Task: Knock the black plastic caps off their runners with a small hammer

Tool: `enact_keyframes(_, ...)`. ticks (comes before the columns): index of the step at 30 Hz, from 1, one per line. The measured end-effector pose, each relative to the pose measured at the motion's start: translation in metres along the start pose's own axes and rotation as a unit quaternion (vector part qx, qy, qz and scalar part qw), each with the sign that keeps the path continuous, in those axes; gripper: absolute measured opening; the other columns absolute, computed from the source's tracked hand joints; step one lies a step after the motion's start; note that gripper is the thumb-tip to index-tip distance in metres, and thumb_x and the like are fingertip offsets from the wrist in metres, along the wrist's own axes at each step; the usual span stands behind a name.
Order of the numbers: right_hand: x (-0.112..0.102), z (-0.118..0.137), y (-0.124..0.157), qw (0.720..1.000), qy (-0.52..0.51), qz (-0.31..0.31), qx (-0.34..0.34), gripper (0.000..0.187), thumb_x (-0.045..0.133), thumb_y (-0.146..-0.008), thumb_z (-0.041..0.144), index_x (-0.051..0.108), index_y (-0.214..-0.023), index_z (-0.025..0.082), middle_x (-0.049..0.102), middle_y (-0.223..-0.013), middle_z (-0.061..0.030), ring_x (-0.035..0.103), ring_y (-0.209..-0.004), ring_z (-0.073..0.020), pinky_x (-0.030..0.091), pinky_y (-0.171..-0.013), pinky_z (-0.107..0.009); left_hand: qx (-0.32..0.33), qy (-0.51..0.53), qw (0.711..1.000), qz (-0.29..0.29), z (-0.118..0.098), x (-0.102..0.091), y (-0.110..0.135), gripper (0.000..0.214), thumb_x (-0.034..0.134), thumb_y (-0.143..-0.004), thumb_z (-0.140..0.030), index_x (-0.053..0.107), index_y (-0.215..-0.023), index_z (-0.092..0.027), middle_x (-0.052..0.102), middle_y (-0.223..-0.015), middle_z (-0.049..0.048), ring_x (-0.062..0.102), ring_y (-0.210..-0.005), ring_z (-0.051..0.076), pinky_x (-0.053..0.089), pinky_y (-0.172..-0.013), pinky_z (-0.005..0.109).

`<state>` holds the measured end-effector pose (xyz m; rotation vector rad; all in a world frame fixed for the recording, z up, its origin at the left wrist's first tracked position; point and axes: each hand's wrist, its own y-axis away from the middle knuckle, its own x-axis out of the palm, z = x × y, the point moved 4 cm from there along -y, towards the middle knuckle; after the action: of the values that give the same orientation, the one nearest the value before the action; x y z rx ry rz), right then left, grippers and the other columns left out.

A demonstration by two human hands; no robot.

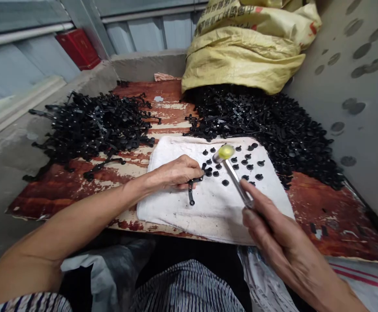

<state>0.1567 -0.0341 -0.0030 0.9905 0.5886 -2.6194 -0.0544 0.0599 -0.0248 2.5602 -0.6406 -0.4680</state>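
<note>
My left hand [182, 170] is closed around a black plastic bracket [191, 195] with slender arms, held low over a white cloth [169, 208]. One arm of the bracket points toward me. In my right hand [273, 229] is a small hammer [237, 178] with a metal handle and a yellow-green face. Its head, slightly blurred, is just right of the bracket, above the cloth. Several small round black caps [225, 183] lie spread on the cloth beneath and around the hammer head. The fingers of my left hand hide part of the bracket.
A heap of black brackets [94, 121] lies on the left of the worn red board [46, 190]. A larger black heap [292, 134] spills from a yellow woven sack [240, 56] at the back right. A grey panel [354, 108] borders the right side. A red box [78, 48] stands back left.
</note>
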Motion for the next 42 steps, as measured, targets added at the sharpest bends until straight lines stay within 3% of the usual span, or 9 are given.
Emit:
enact_keyframes(3, -0.006, 0.001, 0.003, 0.998, -0.015, -0.061, 0.016, 0.060, 0.043, -0.099, 0.019, 0.027, -0.155, 0.035, 0.049, -0.150, -0.0037, 0.053, -0.130, -0.0218, 0.041, -0.108, -0.041, 0.012, 0.015, 1.000, 0.011, -0.001, 0.001, 0.000, 0.028, 0.054, -0.087, -0.020, 0.055, -0.059, -0.016, 0.058, -0.051, 0.0008, 0.037, -0.028, 0.003, 0.019, -0.029, 0.018)
enact_keyframes(8, 0.002, 0.002, 0.001, 0.998, 0.032, 0.038, -0.031, 0.060, 0.043, -0.096, 0.015, 0.031, -0.155, 0.026, 0.060, -0.140, -0.0083, 0.061, -0.122, -0.0213, 0.049, -0.101, -0.036, -0.020, 0.016, 1.000, -0.010, 0.002, 0.001, -0.002, 0.027, 0.052, -0.087, -0.017, 0.053, -0.061, -0.017, 0.057, -0.048, -0.0001, 0.037, -0.027, 0.004, 0.020, -0.029, 0.017)
enact_keyframes(13, -0.007, 0.004, 0.003, 0.998, 0.022, -0.060, -0.004, 0.068, 0.044, -0.097, 0.015, 0.019, -0.158, 0.033, 0.046, -0.152, -0.0049, 0.054, -0.129, -0.0228, 0.045, -0.106, -0.039, 0.003, 0.044, 0.999, 0.008, 0.002, 0.003, -0.001, 0.029, 0.053, -0.088, -0.019, 0.053, -0.059, -0.016, 0.058, -0.051, 0.0004, 0.036, -0.028, 0.003, 0.019, -0.029, 0.016)
enact_keyframes(17, 0.005, 0.002, 0.002, 0.999, 0.019, 0.025, -0.030, 0.067, 0.043, -0.096, 0.017, 0.021, -0.158, 0.032, 0.060, -0.140, -0.0061, 0.065, -0.116, -0.0236, 0.056, -0.093, -0.037, -0.016, 0.028, 0.999, -0.007, 0.005, 0.002, -0.001, 0.028, 0.053, -0.088, -0.020, 0.053, -0.060, -0.017, 0.056, -0.049, 0.0002, 0.036, -0.028, 0.003, 0.019, -0.029, 0.016)
enact_keyframes(20, 0.003, -0.005, 0.005, 0.999, 0.008, -0.050, 0.017, 0.067, 0.044, -0.096, 0.018, 0.021, -0.157, 0.037, 0.050, -0.150, -0.0045, 0.059, -0.125, -0.0249, 0.050, -0.101, -0.044, 0.002, 0.023, 1.000, 0.007, 0.006, 0.003, -0.002, 0.029, 0.055, -0.087, -0.023, 0.054, -0.059, -0.017, 0.056, -0.049, 0.0003, 0.035, -0.028, 0.003, 0.020, -0.030, 0.016)
enact_keyframes(24, 0.010, -0.007, 0.004, 1.000, -0.026, 0.006, -0.003, 0.061, 0.043, -0.095, 0.019, 0.033, -0.154, 0.032, 0.070, -0.124, -0.0067, 0.070, -0.105, -0.0230, 0.059, -0.087, -0.039, -0.024, 0.006, 1.000, -0.010, 0.006, 0.002, -0.001, 0.028, 0.055, -0.087, -0.021, 0.052, -0.060, -0.017, 0.057, -0.048, 0.0004, 0.035, -0.028, 0.003, 0.020, -0.030, 0.016)
enact_keyframes(30, -0.003, -0.011, -0.016, 0.981, -0.104, -0.094, 0.132, 0.023, 0.052, -0.094, 0.035, 0.064, -0.111, 0.024, 0.057, -0.061, 0.0031, 0.061, -0.056, -0.0163, 0.051, -0.052, -0.027, 0.011, -0.017, 0.999, 0.034, -0.003, 0.009, 0.011, 0.026, 0.051, -0.089, -0.022, 0.050, -0.064, -0.017, 0.058, -0.054, -0.0006, 0.037, -0.033, 0.003, 0.023, -0.034, 0.017)
enact_keyframes(38, 0.006, -0.015, -0.039, 0.980, -0.176, 0.020, 0.089, 0.009, 0.057, -0.086, 0.028, 0.062, -0.081, 0.023, 0.054, -0.066, 0.0031, 0.046, -0.057, -0.0128, 0.041, -0.055, -0.026, 0.129, -0.183, 0.960, 0.169, -0.025, 0.049, 0.035, 0.028, 0.046, -0.091, -0.025, 0.051, -0.065, -0.016, 0.047, -0.056, -0.0045, 0.037, -0.048, 0.006, 0.029, -0.046, 0.019)
enact_keyframes(42, 0.011, -0.017, -0.029, 0.959, -0.255, -0.006, 0.126, 0.011, 0.061, -0.083, 0.029, 0.060, -0.073, 0.023, 0.050, -0.061, 0.0044, 0.043, -0.053, -0.0115, 0.038, -0.050, -0.025, 0.136, -0.198, 0.966, 0.100, -0.020, 0.051, 0.041, 0.016, 0.053, -0.088, -0.026, 0.058, -0.076, -0.017, 0.045, -0.059, -0.0055, 0.039, -0.054, 0.007, 0.031, -0.051, 0.019)
